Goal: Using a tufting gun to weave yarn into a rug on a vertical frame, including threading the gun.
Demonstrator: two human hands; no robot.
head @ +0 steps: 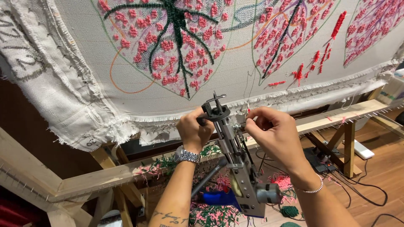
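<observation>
A metal tufting gun [237, 164] with a blue handle and a small motor points its needle up toward the stretched white cloth [84, 75]. My left hand [193, 130], wearing a metal watch, grips the gun's black front end near the needle. My right hand [273, 130], with a bead bracelet on the wrist, pinches at a small part on the gun's upper side, fingers closed around it. A thin yarn thread runs from the cloth's lower edge down to the gun. The cloth carries tufted leaf shapes in pink, red and dark green [168, 42].
The cloth is pinned on a wooden frame [328, 115] with rows of nails along its rails. Pink and green yarn scraps [214, 212] litter the wooden floor below. Black cables [370, 193] and a white power strip [362, 149] lie at the right.
</observation>
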